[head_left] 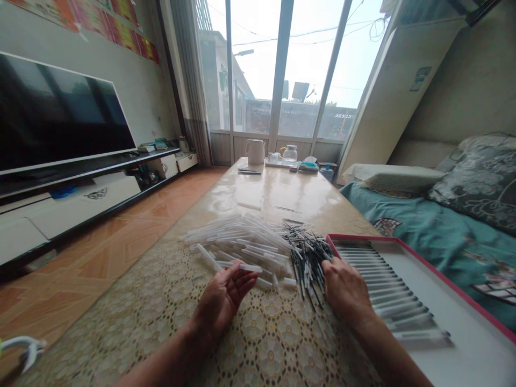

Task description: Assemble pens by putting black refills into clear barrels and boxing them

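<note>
Between the thumb and fingers of my left hand (228,290) is a translucent plastic tube (248,267), held almost level. A loose pile of similar whitish tubes (242,236) lies just beyond that hand. My right hand (344,285) reaches to the right side of a heap of thin dark rods (308,255), which look like pen refills. Its fingers are drawn together at the heap, and whatever they grip is hidden. Right of this hand, a shallow red-rimmed box (399,240) holds a row of whitish tubes with dark ends (395,285).
A patterned cover lies on the long table (266,333). At its far end stand a pitcher (255,151), a glass pot (290,154) and a blue-topped packet (308,165). A teal-covered sofa (363,207) runs along the right; a TV cabinet (88,196) is at left.
</note>
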`<state>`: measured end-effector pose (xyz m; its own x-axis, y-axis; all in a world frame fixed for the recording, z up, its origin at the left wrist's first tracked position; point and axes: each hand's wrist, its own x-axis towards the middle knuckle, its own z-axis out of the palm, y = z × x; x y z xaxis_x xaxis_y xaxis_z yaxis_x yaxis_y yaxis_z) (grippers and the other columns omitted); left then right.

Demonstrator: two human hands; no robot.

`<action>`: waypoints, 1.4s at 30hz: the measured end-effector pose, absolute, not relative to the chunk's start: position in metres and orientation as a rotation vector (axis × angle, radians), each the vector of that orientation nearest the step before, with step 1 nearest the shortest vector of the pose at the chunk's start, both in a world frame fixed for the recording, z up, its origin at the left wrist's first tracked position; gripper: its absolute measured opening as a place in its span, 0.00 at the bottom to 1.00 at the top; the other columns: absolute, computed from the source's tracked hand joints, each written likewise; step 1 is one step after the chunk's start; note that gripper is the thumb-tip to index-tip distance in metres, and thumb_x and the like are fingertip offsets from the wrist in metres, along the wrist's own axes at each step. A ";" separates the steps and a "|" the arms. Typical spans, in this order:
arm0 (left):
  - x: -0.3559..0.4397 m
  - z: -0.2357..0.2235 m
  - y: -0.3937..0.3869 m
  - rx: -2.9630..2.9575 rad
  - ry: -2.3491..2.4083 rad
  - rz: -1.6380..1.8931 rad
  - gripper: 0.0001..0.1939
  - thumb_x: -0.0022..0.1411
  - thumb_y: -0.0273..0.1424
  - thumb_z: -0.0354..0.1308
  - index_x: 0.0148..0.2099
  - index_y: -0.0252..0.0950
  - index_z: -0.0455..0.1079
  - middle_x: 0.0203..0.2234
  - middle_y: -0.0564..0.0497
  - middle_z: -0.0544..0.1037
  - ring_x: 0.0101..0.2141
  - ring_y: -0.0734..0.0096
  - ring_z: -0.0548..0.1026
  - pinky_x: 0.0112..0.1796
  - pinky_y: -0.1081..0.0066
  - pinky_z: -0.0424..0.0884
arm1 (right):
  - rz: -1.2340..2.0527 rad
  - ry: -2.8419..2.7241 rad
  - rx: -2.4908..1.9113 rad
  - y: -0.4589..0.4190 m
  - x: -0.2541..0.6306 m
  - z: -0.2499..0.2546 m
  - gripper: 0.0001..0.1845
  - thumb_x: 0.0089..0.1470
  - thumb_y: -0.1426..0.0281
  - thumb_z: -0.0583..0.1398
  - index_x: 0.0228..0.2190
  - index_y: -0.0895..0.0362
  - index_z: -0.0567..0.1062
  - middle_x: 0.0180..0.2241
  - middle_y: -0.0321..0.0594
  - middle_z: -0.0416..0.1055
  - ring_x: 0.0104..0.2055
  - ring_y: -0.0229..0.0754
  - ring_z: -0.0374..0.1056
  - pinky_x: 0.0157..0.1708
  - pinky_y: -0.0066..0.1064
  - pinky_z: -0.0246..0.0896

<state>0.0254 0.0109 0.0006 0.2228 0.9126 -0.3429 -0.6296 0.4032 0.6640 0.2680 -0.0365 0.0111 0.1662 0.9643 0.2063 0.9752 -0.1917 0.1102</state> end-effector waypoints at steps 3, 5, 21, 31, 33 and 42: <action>0.024 -0.004 0.013 0.447 0.788 1.100 0.02 0.60 0.21 0.53 0.35 0.31 0.66 0.25 0.43 0.80 0.27 0.67 0.80 0.32 0.72 0.77 | -0.333 -2.009 -2.351 -0.038 0.265 0.009 0.14 0.55 0.80 0.52 0.37 0.59 0.75 0.36 0.48 0.72 0.41 0.48 0.65 0.37 0.34 0.52; 0.024 -0.008 0.014 0.457 0.770 1.106 0.03 0.59 0.21 0.54 0.36 0.32 0.66 0.26 0.44 0.80 0.28 0.66 0.80 0.33 0.71 0.77 | -0.310 -2.055 -2.306 -0.039 0.264 0.005 0.15 0.54 0.81 0.52 0.40 0.61 0.74 0.37 0.49 0.72 0.41 0.48 0.65 0.39 0.34 0.53; 0.027 -0.007 0.011 0.549 0.721 1.060 0.05 0.55 0.20 0.59 0.35 0.32 0.68 0.26 0.48 0.80 0.28 0.69 0.79 0.34 0.72 0.76 | 0.900 -1.342 -1.259 -0.034 0.220 0.007 0.09 0.55 0.63 0.57 0.34 0.57 0.69 0.24 0.37 0.71 0.28 0.39 0.68 0.29 0.28 0.62; 0.027 -0.009 0.011 0.571 0.743 1.048 0.04 0.56 0.21 0.59 0.34 0.32 0.68 0.26 0.47 0.80 0.28 0.69 0.79 0.35 0.70 0.76 | 1.242 -1.092 -1.062 -0.032 0.213 -0.002 0.14 0.46 0.61 0.65 0.31 0.59 0.76 0.22 0.34 0.70 0.24 0.31 0.63 0.26 0.23 0.59; 0.027 -0.009 0.011 0.568 0.746 1.047 0.04 0.55 0.21 0.60 0.35 0.31 0.68 0.26 0.47 0.79 0.28 0.69 0.79 0.35 0.70 0.76 | 1.290 -1.033 -1.048 -0.033 0.212 -0.002 0.13 0.44 0.63 0.67 0.31 0.59 0.77 0.25 0.35 0.72 0.28 0.33 0.67 0.31 0.24 0.62; 0.027 -0.009 0.010 0.624 0.655 0.996 0.07 0.51 0.24 0.64 0.34 0.31 0.70 0.26 0.48 0.79 0.29 0.69 0.79 0.36 0.71 0.75 | 1.140 -1.140 -1.129 -0.038 0.200 -0.001 0.15 0.48 0.59 0.63 0.31 0.59 0.72 0.24 0.36 0.71 0.21 0.35 0.68 0.21 0.27 0.63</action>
<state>0.0269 0.0105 -0.0088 0.3901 0.8970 -0.2079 -0.5466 0.4073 0.7316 0.2000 -0.0384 -0.0009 0.0691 0.9949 0.0732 -0.0732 0.0782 -0.9942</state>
